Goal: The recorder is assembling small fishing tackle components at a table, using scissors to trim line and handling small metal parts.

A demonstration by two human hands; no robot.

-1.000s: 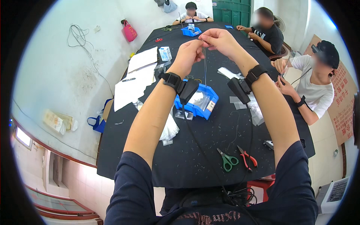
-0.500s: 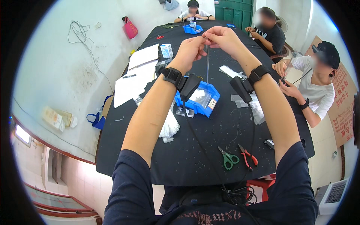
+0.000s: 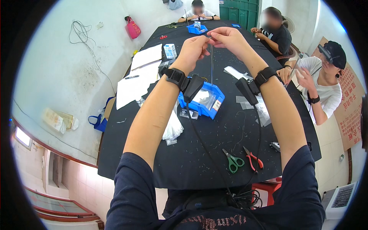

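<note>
Our two bare hands are raised over the middle of the worktop (image 3: 184, 168), nearly where they were half a second ago. The left hand (image 3: 194, 48) and the right hand (image 3: 230, 40) meet at the fingertips, thumb and forefinger of each drawn together in a pinch. They seem to share a tiny item (image 3: 209, 37), too small to identify, at the upper end of a thin rod (image 3: 212, 63) that rises from a blue bin (image 3: 203, 110). With so little shift, we judge that the same fine fingertip work continues. The clearer change is at our right: a nearby co-worker (image 3: 326, 80) now lifts one hand towards the face.

Black cloth covers the worktop, flecked with short thread-like scraps. Near us lie green-handled scissors (image 3: 234, 164) and, just beside them, red-handled pliers (image 3: 254, 161). White packets (image 3: 173, 129) lie left of the bin, clear bags (image 3: 262, 111) right of it, and white papers (image 3: 130, 92) with a pen (image 3: 132, 77) farther left.

Two more people sit farther along. A pink bag (image 3: 132, 30) hangs on the pale left wall; a green door (image 3: 241, 13) stands at the back.
</note>
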